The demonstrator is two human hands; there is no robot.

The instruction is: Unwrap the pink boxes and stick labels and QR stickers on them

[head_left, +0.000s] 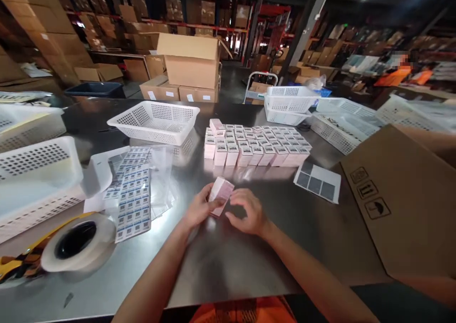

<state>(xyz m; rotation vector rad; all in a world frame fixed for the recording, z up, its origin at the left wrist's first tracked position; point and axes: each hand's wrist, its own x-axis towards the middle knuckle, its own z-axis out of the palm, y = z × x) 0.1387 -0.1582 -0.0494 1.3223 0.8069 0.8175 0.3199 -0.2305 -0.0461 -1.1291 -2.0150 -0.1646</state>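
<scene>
Pink small box [221,194] is pinched by the left hand [199,208] while the right hand [247,211] curls loosely against it.

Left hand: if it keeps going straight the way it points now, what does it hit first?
The left hand already holds the small pink box at its fingertips. Beyond that, pointing up and away across the metal table, it would probably meet the block of small pink boxes; depth is unclear.

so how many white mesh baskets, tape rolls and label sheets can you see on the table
White mesh baskets: 7 — one in the middle, two at the left, a stack of two and two more at the right
Tape rolls: 1
Label sheets: 2
Total: 10
</scene>
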